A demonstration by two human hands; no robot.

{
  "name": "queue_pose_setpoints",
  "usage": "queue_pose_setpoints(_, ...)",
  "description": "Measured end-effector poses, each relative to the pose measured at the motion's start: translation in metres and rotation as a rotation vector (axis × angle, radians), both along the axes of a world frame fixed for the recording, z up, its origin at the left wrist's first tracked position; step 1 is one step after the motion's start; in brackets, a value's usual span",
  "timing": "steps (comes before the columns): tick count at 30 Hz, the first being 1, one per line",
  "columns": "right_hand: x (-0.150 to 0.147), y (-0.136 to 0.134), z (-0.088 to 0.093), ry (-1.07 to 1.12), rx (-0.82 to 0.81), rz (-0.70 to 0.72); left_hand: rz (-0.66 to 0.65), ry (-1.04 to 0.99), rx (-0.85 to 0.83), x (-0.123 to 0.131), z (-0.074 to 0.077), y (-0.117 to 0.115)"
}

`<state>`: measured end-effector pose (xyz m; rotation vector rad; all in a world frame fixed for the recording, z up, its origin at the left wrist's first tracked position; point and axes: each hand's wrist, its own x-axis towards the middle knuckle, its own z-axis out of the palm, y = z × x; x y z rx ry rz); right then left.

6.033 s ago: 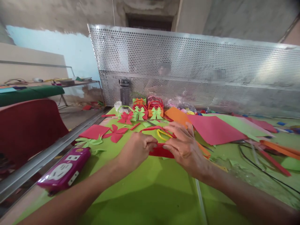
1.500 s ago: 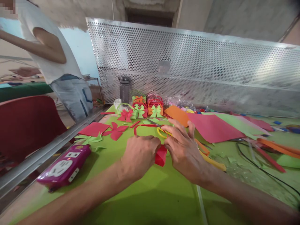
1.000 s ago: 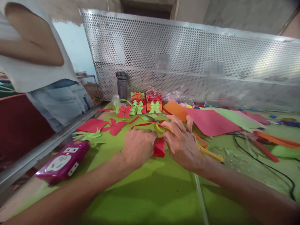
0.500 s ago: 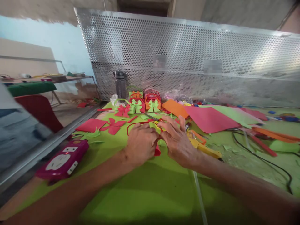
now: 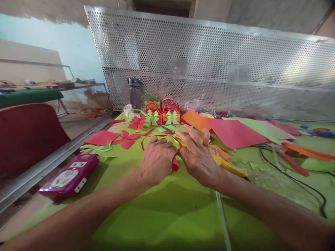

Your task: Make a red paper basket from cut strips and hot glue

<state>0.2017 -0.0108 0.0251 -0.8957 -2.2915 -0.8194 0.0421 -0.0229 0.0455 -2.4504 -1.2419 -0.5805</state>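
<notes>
My left hand (image 5: pixel 157 160) is closed in front of me, its fingers curled on a small red felt-like piece (image 5: pixel 175 165) whose lower end sticks out below. From the same spot a thin red strip (image 5: pixel 154 136) arches behind the knuckles. My right hand (image 5: pixel 200 157) meets the left with thumb and forefinger pinched at the red piece; its other fingers are raised and spread. Most of the piece is hidden by the hands. Close to the right wrist lies a yellow tool (image 5: pixel 230 166) resembling a glue gun. Scissors (image 5: pixel 167 129) lie beyond the fingers.
Small felt-like bags with bows (image 5: pixel 171 116) stand at the back beside a dark bottle (image 5: pixel 134 92). Coloured sheets (image 5: pixel 235 132) lie right, near a black cable (image 5: pixel 295 179). A purple power strip (image 5: pixel 69 177) is at left. Perforated metal (image 5: pixel 157 45) borders the table's far side.
My two hands stay together at almost the same spot, with small finger shifts. At far left, a person's clothing has gone from view, uncovering more of a red chair.
</notes>
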Motion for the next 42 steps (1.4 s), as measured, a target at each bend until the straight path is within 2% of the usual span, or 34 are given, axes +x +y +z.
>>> queue_pose_setpoints(7, 0.0007, -0.0038, -0.0039, -0.104, 0.047, 0.012, 0.002, 0.002, 0.016, 0.0002, -0.0017, -0.0015)
queue_pose_setpoints(17, -0.0003, -0.0015, -0.009, -0.053, 0.007, 0.046, 0.0, 0.027, 0.006, 0.0, -0.0065, 0.0018)
queue_pose_setpoints(35, 0.0018, -0.0022, -0.0071, -0.034, -0.054, 0.008, -0.017, 0.024, 0.001, -0.0011, -0.0047, 0.0019)
queue_pose_setpoints(42, 0.001, -0.0022, -0.0066, -0.008, -0.116, -0.036, -0.028, -0.027, 0.115, -0.0013, -0.0064, 0.0019)
